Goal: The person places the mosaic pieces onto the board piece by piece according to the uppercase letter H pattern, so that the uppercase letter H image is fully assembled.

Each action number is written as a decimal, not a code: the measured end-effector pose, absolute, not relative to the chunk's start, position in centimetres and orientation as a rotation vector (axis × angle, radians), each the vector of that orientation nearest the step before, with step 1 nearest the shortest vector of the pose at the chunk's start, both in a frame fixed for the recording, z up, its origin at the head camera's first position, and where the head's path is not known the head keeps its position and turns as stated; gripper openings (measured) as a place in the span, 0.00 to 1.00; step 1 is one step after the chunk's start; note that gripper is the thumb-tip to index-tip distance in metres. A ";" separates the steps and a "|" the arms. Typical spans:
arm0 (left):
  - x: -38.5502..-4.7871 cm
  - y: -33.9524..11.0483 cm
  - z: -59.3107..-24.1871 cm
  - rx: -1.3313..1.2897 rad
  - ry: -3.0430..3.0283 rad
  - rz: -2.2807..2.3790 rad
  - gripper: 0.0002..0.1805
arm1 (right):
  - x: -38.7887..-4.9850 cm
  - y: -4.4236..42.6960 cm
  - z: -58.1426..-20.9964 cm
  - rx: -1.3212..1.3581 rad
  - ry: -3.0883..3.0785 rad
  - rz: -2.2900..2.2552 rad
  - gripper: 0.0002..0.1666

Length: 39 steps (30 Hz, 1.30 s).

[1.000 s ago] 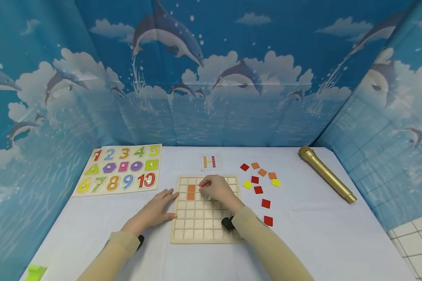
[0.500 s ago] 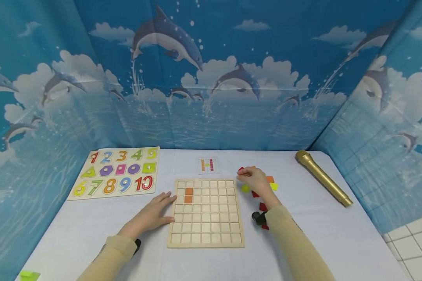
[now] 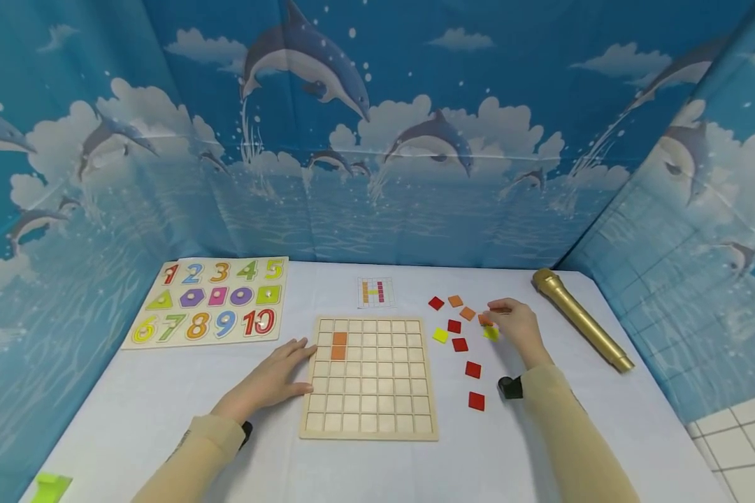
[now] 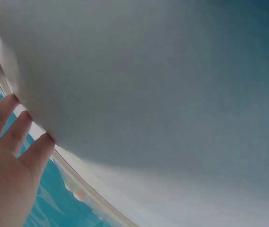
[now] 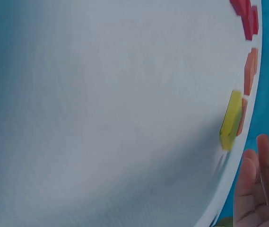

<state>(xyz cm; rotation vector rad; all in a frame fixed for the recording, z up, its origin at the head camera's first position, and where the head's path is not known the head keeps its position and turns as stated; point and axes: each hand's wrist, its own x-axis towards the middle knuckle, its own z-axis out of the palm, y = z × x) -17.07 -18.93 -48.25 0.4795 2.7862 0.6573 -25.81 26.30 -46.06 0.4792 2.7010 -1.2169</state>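
Note:
A wooden grid board (image 3: pixel 377 402) lies in the middle of the table, two orange square tiles (image 3: pixel 339 346) set one above the other in its upper left. Along its left edge, my left hand (image 3: pixel 270 377) rests with fingers spread; the left wrist view shows its fingertips (image 4: pixel 39 142) there. My right hand (image 3: pixel 517 327) hovers over the loose tiles, thumb and fingers just right of an orange tile (image 3: pixel 484 320), holding nothing. Beside that tile is a yellow tile (image 3: pixel 491 334). In the right wrist view, the fingers (image 5: pixel 267 156) are loosely extended, apart from the yellow tile (image 5: pixel 230 120).
Several red tiles (image 3: pixel 473 369), two more orange tiles (image 3: pixel 468 314) and another yellow tile (image 3: pixel 440 335) lie right of the board. Behind it sits a pattern card (image 3: pixel 375 293). A number puzzle (image 3: pixel 207 304) is at left, a gold microphone (image 3: pixel 581 321) at right.
My right hand has moved from the board rightward, past the red tile at the back left of the pile, to the rightmost orange tile. My left hand has stayed at the board's edge.

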 end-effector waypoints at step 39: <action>-17.1 -18.9 -47.9 0.460 2.765 0.667 0.41 | -27.0 26.7 -46.9 0.517 2.677 -1.061 0.21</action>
